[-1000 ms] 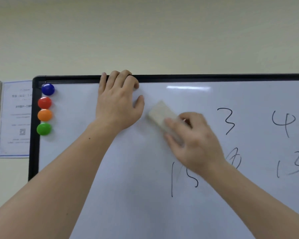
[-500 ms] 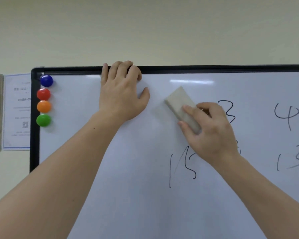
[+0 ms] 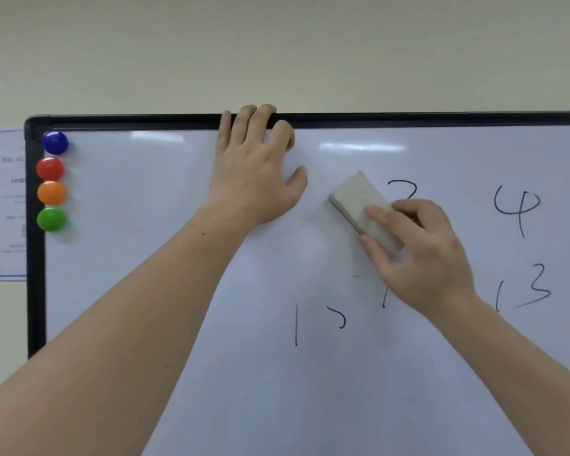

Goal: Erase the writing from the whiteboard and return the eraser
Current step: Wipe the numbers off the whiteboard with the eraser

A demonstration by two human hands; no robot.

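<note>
Head camera view of a pale wall (image 3: 277, 44) with a black-framed whiteboard (image 3: 145, 274) filling the lower two thirds. Two bare forearms reach up from the bottom corners, at 7 and 5 o'clock. Left hand (image 3: 254, 179) lies palm-flat on the board near 12 o'clock, fingers curled over the top frame, gripping nothing else. Right hand (image 3: 422, 255), toward 3 o'clock of the left one, is closed around a grey-white eraser (image 3: 359, 199), fingers over its lower end and thumb along its side, pressing it tilted against the board. Black handwritten numbers (image 3: 517, 209) remain at 3 o'clock: a 4, a 13 below it, a part-hidden 3 just beside the eraser, and broken strokes at 6 o'clock of it. A printed paper notice (image 3: 4, 205) hangs at 9 o'clock, partly behind the frame. Four round magnets sit in a column at the board's top left corner: blue (image 3: 55, 143), red (image 3: 50, 168), orange (image 3: 51, 193), green (image 3: 51, 219).
</note>
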